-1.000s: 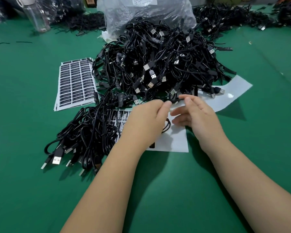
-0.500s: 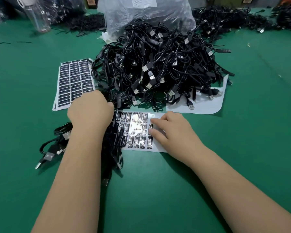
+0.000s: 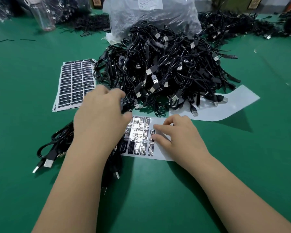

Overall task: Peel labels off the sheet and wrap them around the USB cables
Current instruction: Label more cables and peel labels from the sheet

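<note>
A big heap of black USB cables (image 3: 166,68) fills the middle of the green table. In front of it lies a label sheet (image 3: 160,122) with several black labels left on its left part. My right hand (image 3: 180,137) rests on this sheet, its thumb and forefinger pinching the rightmost label (image 3: 152,134) of the middle row. My left hand (image 3: 101,120) hovers, blurred, over the sheet's left end with loosely curled fingers, its fingertips by the heap's near edge, holding nothing. A smaller bunch of cables (image 3: 54,148) lies under my left forearm.
A stack of full label sheets (image 3: 74,81) lies at the left of the heap. An empty white backing sheet (image 3: 225,108) curls up at the right. Behind the heap stand a clear plastic bag (image 3: 149,15) and a bottle (image 3: 42,15); more cables (image 3: 233,26) lie at the back right.
My left hand put a cable down on the bunch at the left and has moved back right toward the heap. My right hand dropped onto the label sheet and curled its fingers onto a label.
</note>
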